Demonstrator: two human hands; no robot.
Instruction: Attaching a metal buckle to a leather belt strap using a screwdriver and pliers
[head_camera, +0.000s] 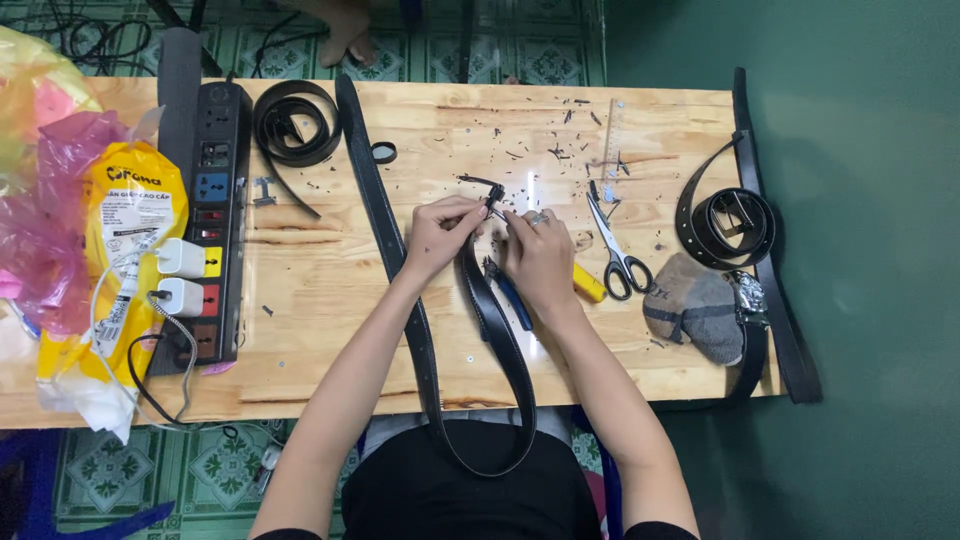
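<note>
Now our left hand (440, 228) pinches the belt (497, 330) end and its buckle (493, 193) above the table (320, 290); our right hand (540, 255) grasps it too; scissors (617, 250) lie just beside.

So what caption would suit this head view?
Both hands, left and right, grip a black belt's end over a wooden table.
</note>
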